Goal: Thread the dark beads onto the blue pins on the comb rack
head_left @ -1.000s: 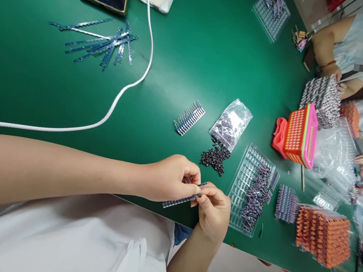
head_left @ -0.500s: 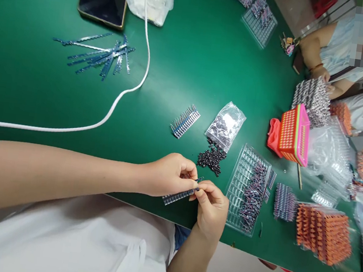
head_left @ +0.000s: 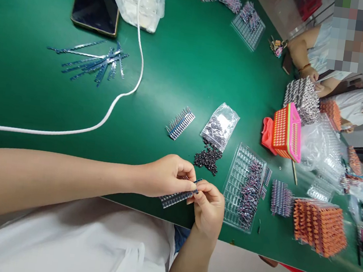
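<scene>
A dark strip of small repeated segments, likely a panel of small circuit boards [head_left: 177, 198], is held low over the near edge of the green table. My left hand [head_left: 170, 177] reaches in from the left, its fingers closed on the strip. At the strip's right end, my right hand [head_left: 210, 204] pinches with thumb and forefinger; any small part between those fingertips is hidden. Just beyond the hands lies a pile of tiny black parts [head_left: 208, 158], spilling from a clear plastic bag [head_left: 220, 125]. A similar blue-white strip with wire legs [head_left: 180, 123] rests to its left.
Right of my hands stands a clear tray [head_left: 235, 187] holding many small leaded parts. Farther right are an orange stack [head_left: 319, 228] and a basket [head_left: 282, 129]. A white cable [head_left: 113, 105], blue strip scraps [head_left: 94, 63] and a phone [head_left: 97, 0] lie left. Co-workers sit across.
The whole view has shifted slightly, so the table's things appear a little farther left. Both hands keep nearly the same grip on the strip, with only small finger movement.
</scene>
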`<state>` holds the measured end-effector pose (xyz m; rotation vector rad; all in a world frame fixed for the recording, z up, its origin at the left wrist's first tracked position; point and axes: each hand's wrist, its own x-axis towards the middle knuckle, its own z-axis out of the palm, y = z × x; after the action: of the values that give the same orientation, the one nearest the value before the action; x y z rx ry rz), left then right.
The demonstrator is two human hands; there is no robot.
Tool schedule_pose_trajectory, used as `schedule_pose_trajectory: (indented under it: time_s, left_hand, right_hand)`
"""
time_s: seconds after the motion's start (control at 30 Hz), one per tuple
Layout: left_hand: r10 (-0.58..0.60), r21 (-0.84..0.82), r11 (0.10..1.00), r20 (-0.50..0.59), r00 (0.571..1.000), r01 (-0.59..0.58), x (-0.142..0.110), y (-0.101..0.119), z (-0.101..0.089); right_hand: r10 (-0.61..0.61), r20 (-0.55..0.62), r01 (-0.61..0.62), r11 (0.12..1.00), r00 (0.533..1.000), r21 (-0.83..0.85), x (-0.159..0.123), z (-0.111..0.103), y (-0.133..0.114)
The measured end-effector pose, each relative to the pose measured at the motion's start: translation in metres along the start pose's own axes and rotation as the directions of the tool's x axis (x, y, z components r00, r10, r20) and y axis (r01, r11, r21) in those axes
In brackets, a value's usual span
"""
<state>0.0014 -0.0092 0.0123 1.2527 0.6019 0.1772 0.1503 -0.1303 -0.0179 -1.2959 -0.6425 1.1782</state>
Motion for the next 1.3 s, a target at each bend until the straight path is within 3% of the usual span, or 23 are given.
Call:
schedule_pose_trajectory:
  time_s: [0.43, 0.67, 0.77, 0.93, 1.13, 1.3]
  left_hand:
    - [-0.002, 0.093, 0.996, -0.050, 0.999, 0.007, 0.003, -0.001, 0.001]
    - [0.112, 0.308, 0.948, -0.078, 0.991, -0.083, 0.003, -0.005, -0.002]
    - [0.094, 0.291, 0.954, -0.070, 0.993, -0.069, 0.003, -0.005, -0.002]
    - [0.042, 0.242, 0.970, -0.059, 0.997, -0.027, 0.006, -0.004, -0.004]
    - [0.137, 0.352, 0.929, -0.042, 0.990, -0.113, 0.004, 0.000, -0.003]
    - [0.187, 0.419, 0.893, -0.011, 0.982, -0.165, 0.003, 0.005, -0.001]
  right_hand:
    - [-0.030, -0.055, 0.024, 0.995, 0.998, -0.099, -0.002, 0.001, 0.004]
    - [-0.098, -0.149, 0.072, 0.983, 0.984, -0.169, -0.001, 0.012, -0.006]
    - [-0.123, -0.187, 0.085, 0.976, 0.975, -0.199, -0.002, 0.012, -0.007]
    - [-0.124, -0.194, 0.090, 0.981, 0.973, -0.173, -0.001, 0.012, -0.005]
    - [-0.124, -0.183, 0.089, 0.978, 0.975, -0.189, -0.004, 0.012, -0.004]
    - [-0.078, -0.138, 0.068, 0.995, 0.987, -0.073, -0.001, 0.006, 0.004]
